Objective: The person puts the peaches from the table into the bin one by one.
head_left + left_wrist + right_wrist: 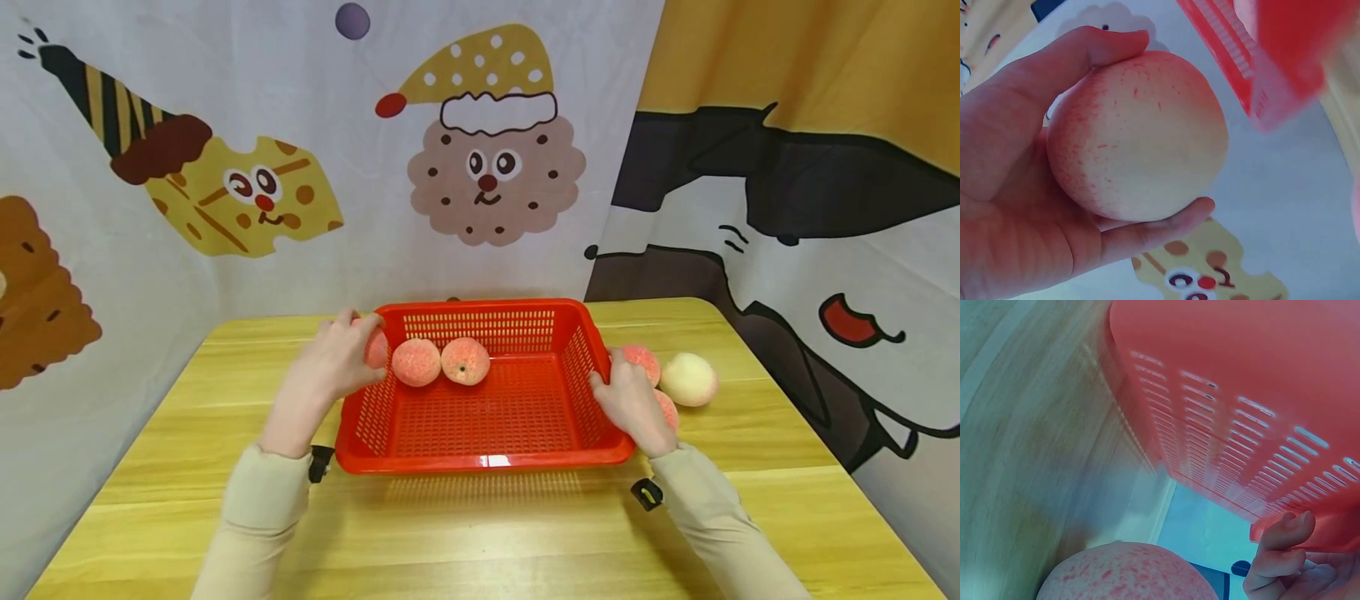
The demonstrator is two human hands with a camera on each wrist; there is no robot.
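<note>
A red plastic basket [487,461] with slotted sides stands on the table, with two pink peaches [417,362] side by side in its left part. Above its left rim, my left hand [337,354] holds another peach [1141,137], fingers and thumb curved around the fruit's sides. My right hand [630,396] grips the right rim of the basket, thumb on the inner side and fingers outside. In the right wrist view, curled fingers [1285,540] are at the rim, and a speckled peach [1129,575] shows close by at the bottom.
Just right of the basket, two pink peaches [641,363] lie partly hidden by my right hand, beside a paler peach [689,380]. The wooden table [480,542] runs back to a cartoon-printed curtain [300,275].
</note>
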